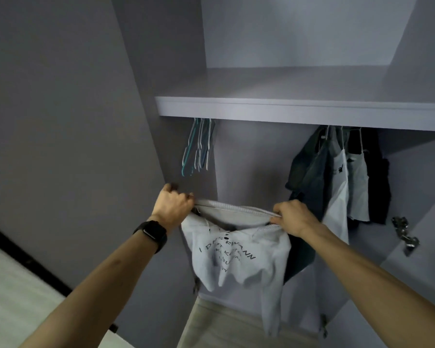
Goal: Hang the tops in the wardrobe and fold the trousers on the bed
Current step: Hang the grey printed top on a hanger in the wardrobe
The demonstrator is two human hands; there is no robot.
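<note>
1. Probably done: hung clothes (337, 172) are at the right of the wardrobe (249, 159), under the shelf (286, 111).
2. In hand: a white top (236, 259), held before the open wardrobe. The left hand (173, 204) and right hand (291, 217) have their fingers clamped on its ribbed edge and pull it wide.
3. Left: it is not yet hung. Spare hangers (199, 146) wait at the left.
4. No trousers are in view, so folding cannot be judged.

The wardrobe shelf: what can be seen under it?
Under the wardrobe shelf, empty hangers hang at the left and hung tops at the right. Its front edge covers the rail they hang from.
</note>
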